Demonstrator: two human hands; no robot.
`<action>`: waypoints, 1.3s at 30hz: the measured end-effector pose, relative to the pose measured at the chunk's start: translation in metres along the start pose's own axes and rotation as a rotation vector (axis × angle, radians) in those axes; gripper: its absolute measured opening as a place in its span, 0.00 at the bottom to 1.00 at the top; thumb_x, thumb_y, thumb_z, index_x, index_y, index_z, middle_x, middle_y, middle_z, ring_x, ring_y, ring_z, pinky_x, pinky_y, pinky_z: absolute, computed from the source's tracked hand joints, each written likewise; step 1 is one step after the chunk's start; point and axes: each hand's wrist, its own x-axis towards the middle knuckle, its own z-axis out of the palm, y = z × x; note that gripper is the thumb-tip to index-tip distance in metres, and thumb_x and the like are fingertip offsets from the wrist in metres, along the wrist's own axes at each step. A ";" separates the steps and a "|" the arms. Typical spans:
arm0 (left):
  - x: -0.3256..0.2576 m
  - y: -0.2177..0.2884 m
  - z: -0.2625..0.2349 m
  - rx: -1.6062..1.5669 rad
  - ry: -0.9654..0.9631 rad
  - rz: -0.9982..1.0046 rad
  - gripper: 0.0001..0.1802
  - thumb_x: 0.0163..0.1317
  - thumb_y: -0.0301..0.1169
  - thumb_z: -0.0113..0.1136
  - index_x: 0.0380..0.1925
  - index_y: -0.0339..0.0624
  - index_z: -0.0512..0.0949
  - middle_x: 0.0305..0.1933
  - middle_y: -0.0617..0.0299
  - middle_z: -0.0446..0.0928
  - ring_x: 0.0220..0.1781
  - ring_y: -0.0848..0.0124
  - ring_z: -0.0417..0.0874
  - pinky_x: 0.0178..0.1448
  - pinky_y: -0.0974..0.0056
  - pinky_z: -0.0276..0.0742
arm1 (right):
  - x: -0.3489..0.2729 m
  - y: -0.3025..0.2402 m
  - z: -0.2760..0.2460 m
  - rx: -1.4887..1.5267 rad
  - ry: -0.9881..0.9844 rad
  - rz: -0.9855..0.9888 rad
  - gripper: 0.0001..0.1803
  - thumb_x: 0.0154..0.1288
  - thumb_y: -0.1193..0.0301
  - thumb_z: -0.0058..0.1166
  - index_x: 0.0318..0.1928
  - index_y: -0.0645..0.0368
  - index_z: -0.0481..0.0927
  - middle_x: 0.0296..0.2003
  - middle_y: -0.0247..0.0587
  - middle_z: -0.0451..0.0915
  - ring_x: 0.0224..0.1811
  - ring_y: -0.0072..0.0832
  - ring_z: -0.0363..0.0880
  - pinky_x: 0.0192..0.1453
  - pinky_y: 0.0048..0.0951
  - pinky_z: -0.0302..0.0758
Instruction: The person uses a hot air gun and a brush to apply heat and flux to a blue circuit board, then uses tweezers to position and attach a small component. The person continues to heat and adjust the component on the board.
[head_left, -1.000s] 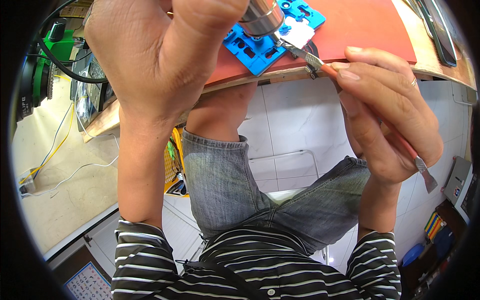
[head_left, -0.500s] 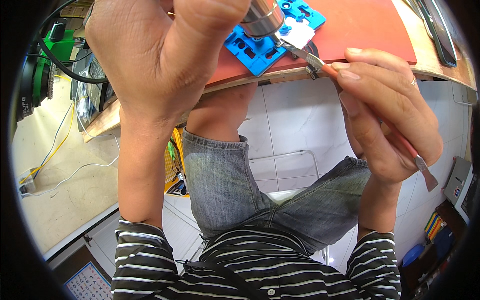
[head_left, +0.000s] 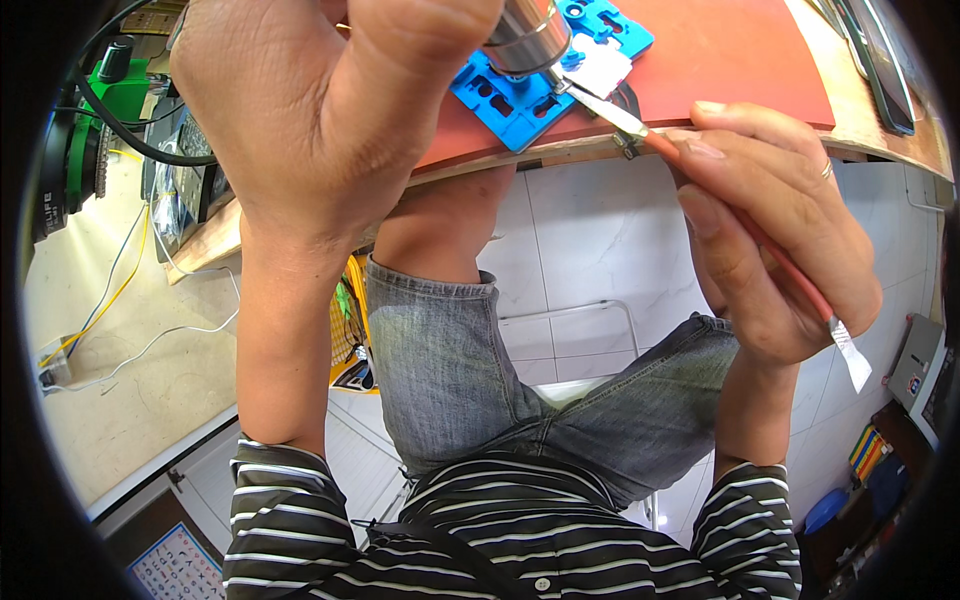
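Note:
My left hand is raised at the top of the view, closed around a shiny metal cylinder that points down at a blue plastic fixture. The fixture lies on a red mat at the front edge of the wooden bench. My right hand grips a thin red-handled tool like a pen. Its flat metal tip touches a small white piece on the fixture, just beside the cylinder. The handle's other end has a flat blade sticking out below my palm.
A green machine with black cables stands at the left, next to a dark device on the bench. White and yellow wires trail over the floor. A dark phone-like slab lies at the top right. My knees in grey jeans sit under the bench.

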 end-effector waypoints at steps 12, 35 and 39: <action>-0.006 -0.038 0.004 -0.095 0.098 0.128 0.32 0.68 0.53 0.59 0.56 0.33 0.73 0.45 0.61 0.77 0.45 0.72 0.77 0.51 0.66 0.74 | -0.002 -0.001 0.004 -0.011 0.023 -0.003 0.12 0.60 0.80 0.68 0.44 0.70 0.88 0.40 0.51 0.90 0.50 0.49 0.87 0.58 0.45 0.81; -0.005 -0.031 0.004 -0.009 0.117 0.093 0.31 0.69 0.52 0.59 0.55 0.33 0.73 0.44 0.61 0.76 0.44 0.72 0.76 0.49 0.66 0.73 | -0.007 -0.006 0.011 -0.026 0.080 0.044 0.11 0.62 0.78 0.69 0.44 0.70 0.88 0.40 0.50 0.90 0.50 0.47 0.87 0.58 0.44 0.81; -0.006 -0.036 0.000 -0.021 0.085 0.129 0.31 0.69 0.52 0.58 0.55 0.33 0.73 0.44 0.61 0.76 0.43 0.73 0.75 0.49 0.66 0.73 | -0.008 -0.006 0.012 -0.021 0.091 0.032 0.11 0.62 0.78 0.69 0.44 0.70 0.88 0.40 0.50 0.90 0.50 0.47 0.87 0.58 0.44 0.81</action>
